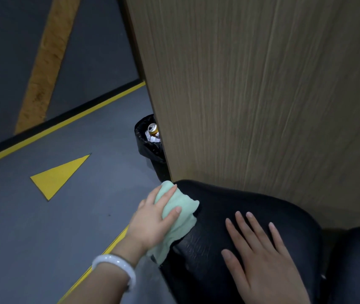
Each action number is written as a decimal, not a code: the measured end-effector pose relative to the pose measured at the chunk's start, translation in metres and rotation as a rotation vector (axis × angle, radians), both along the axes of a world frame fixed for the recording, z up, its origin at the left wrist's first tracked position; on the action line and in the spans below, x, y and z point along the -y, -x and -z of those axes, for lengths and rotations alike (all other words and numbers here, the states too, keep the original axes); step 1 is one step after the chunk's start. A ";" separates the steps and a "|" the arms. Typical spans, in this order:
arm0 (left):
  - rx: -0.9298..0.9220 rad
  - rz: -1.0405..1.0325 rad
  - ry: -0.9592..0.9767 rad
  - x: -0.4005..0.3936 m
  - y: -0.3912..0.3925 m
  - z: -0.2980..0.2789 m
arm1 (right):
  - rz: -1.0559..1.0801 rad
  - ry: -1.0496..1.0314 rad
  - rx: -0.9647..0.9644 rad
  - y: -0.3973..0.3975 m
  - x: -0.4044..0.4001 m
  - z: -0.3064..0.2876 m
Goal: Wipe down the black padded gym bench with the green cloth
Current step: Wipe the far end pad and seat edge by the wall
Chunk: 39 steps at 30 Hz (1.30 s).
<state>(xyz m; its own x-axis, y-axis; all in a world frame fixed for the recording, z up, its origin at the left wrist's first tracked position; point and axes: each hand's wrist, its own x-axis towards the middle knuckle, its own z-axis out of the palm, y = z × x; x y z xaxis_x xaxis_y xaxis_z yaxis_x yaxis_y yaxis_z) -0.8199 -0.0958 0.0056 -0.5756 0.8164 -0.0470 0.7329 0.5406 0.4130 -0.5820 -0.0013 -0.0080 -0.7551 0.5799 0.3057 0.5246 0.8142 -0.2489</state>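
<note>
My left fingers (170,200) curl over the bunched cloth (180,212), gripping it and pressing it against the left edge of the bench (214,227), lower centre of frame. The left hand (152,218) sits half off the pad, so the cloth drapes down the side of that edge. A white bangle (115,267) rings the left wrist. My right fingers (251,229) lie straight and spread, holding nothing; the right hand (260,255) rests flat on the pad's top, lower right, apparently steadying it.

The bench fills the lower right, its far end touching or just beside a wood panel (262,84) that covers the upper right. A second black pad (358,260) shows at the right edge. Left of the panel stands a bin (150,148) with a can (152,129) in it. Grey floor (43,227) with yellow markings takes the left half.

Progress, as I judge it: wiping is under way at the left edge. No clear wet trail shows on the glossy top, so I cannot tell how much is done. The surface under my right hand and the second pad likely remain.
</note>
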 end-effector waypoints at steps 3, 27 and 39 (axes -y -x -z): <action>0.100 0.146 -0.059 -0.002 0.024 0.002 | -0.004 -0.012 -0.038 0.002 -0.003 0.007; 0.016 0.485 0.138 -0.013 0.046 -0.013 | -0.007 -0.084 -0.097 0.012 -0.012 0.014; -0.090 0.490 0.369 -0.035 0.016 -0.043 | -0.006 0.015 -0.011 0.004 -0.005 0.002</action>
